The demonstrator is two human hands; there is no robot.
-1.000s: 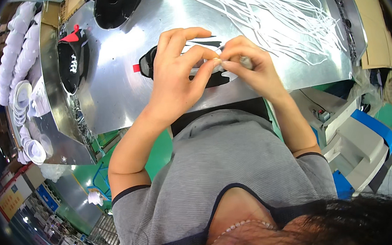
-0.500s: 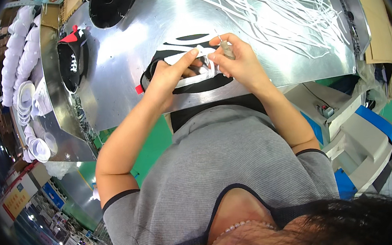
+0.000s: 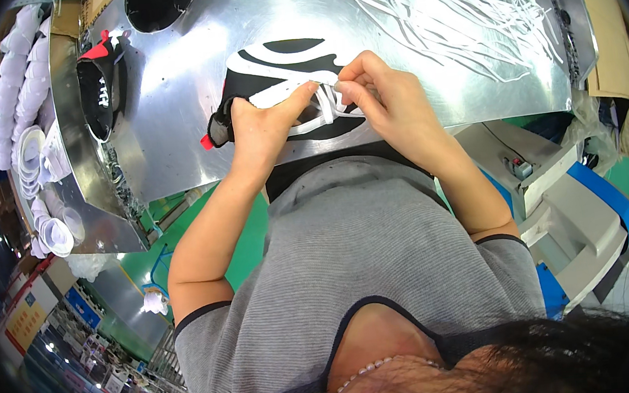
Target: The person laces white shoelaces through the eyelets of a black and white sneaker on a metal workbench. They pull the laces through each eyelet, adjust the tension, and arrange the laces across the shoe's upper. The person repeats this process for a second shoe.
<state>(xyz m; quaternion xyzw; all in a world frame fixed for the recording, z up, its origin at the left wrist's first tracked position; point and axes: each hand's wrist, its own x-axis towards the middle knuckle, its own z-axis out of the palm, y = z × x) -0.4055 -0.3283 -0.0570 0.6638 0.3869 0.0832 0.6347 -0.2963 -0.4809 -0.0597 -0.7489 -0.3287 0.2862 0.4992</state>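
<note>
A black-and-white shoe upper (image 3: 286, 57) lies on its side near the front edge of the metal table, its red tab toward the left. My left hand (image 3: 262, 126) grips it, thumb on the white eyelet edge and the other fingers partly hidden inside the opening. A white shoelace (image 3: 327, 108) crosses the opening. My right hand (image 3: 392, 102) is closed at the eyelets, thumb and index finger pinched on what appears to be the lace. Whether anything else sits in that palm is hidden.
Many loose white laces (image 3: 464, 15) spread over the table's (image 3: 192, 110) far right. Another black upper with red (image 3: 97, 88) lies at the left, and a black piece (image 3: 159, 3) at the far edge. Stacked white cup-shaped pieces (image 3: 31, 163) stand beyond the left side.
The small handled tool seen in my right hand is no longer visible; that hand now pinches at the eyelets. The upper shows more of its far side.
</note>
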